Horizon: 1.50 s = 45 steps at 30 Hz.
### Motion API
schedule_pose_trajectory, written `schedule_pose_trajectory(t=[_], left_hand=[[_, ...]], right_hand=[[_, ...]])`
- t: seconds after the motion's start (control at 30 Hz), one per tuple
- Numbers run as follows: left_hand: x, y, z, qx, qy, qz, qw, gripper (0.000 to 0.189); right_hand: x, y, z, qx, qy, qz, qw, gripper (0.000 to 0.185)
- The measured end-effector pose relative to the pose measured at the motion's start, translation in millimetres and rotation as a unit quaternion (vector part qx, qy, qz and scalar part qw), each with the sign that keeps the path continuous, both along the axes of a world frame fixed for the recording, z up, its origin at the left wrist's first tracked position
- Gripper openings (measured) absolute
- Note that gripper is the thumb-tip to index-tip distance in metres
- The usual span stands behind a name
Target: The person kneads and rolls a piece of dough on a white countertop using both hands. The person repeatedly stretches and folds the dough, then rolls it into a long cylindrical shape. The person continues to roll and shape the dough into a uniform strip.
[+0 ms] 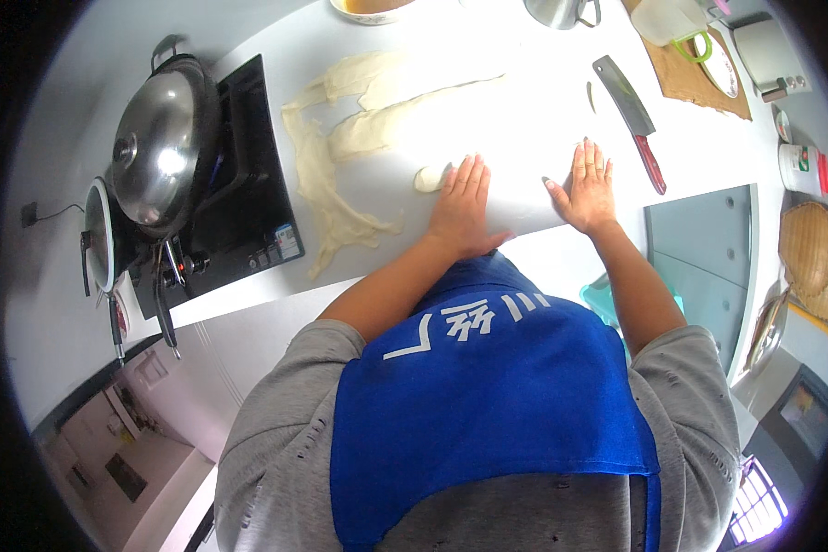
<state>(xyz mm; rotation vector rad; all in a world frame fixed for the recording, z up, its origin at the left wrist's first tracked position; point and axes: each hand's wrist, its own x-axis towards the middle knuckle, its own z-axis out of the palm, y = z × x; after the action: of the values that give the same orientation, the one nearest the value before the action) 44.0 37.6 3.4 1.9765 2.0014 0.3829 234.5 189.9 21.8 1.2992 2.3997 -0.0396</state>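
Observation:
My left hand [464, 203] lies palm down near the counter's front edge, its fingertips against a small dough piece [429, 180]. Whether that dough runs on under the fingers is lost in the glare. My right hand [588, 188] is also flat, thumb spread, on the white counter [524, 203] to the right. A long folded dough roll [372, 133] stretches beyond my left hand, its right part washed out by light. A thin, torn-edged dough sheet [317, 169] curves around its left side. Right of my right hand lies a cleaver [624, 96] with a red handle [650, 165].
At left, a lidded wok [155, 148] sits on a black cooktop [255, 186], beside a lidded pan [100, 234]. Along the back are a bowl [375, 17] of brownish contents and a metal pitcher [559, 10]. A plastic jug [669, 24] and plate [721, 69] rest on cardboard [683, 79].

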Motion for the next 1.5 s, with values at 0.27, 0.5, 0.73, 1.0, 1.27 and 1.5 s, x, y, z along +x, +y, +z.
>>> schedule_pose_trajectory(t=[0.27,0.5,0.73,1.0,1.27,1.5], left_hand=[[-10,-13,-3,0.012,-0.001,0.003,1.0,0.11],[-17,-28,-1,-0.004,-0.001,0.025,1.0,0.107],[-43,-63,1,-0.034,0.029,0.097,0.994,0.109],[-59,-72,-5,-0.026,0.04,0.076,0.996,0.106],[-63,-81,14,-0.074,0.029,0.118,0.99,0.101],[-84,-101,22,-0.048,0.027,0.177,0.983,0.087]], right_hand=[[-47,-48,16,-0.065,0.129,0.083,0.986,0.081],[-66,-71,-9,-0.083,0.193,0.183,0.96,0.08],[-78,-86,0,-0.079,0.189,0.21,0.956,0.079],[-115,-107,-11,-0.117,0.258,0.271,0.92,0.079],[-126,-109,-3,-0.15,0.249,0.282,0.914,0.079],[-145,-108,-3,-0.134,0.253,0.274,0.918,0.079]])
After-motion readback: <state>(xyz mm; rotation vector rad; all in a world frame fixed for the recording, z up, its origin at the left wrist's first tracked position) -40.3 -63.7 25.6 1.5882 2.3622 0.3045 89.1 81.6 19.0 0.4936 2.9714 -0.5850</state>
